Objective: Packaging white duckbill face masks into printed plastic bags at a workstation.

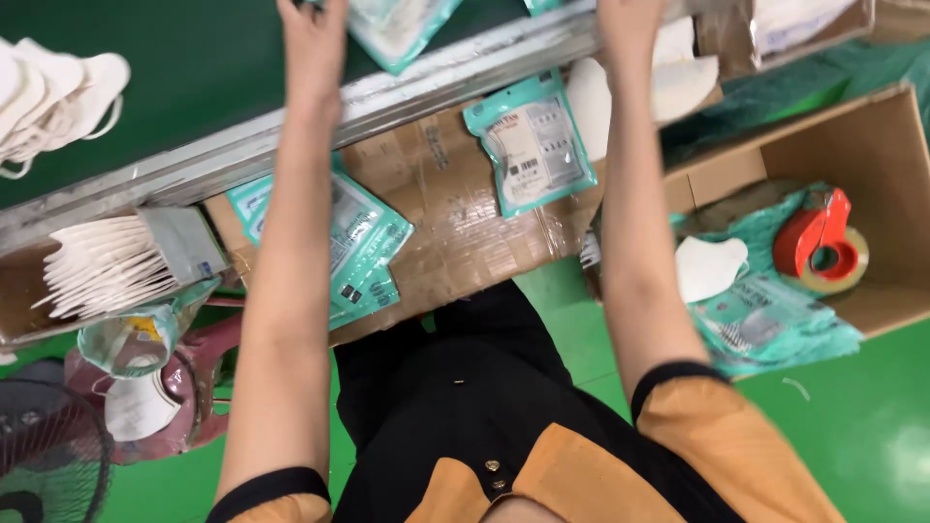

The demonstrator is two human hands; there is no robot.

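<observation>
- At the far left, a pile of white masks (48, 97) lies on the dark green belt (194, 68).
- Under the belt's metal edge, a stack of folded white masks (102, 266) stands in a small box.
- The left hand (312, 39) reaches up over the belt. It touches a teal mask packet (397, 29) at the top edge, but the fingers are cut off by the frame, so I cannot tell if it grips.
- More teal packets (363, 247) lie on the cardboard board (455, 213) just beside the left forearm.
- One single packet (533, 140) lies between the two arms.
- The right hand (625, 19) is at the top edge, near loose white masks (678, 82); its grip is out of view.
- On the right, an open carton (872, 165) holds a red tape dispenser (821, 242) and one white mask (709, 268).
</observation>
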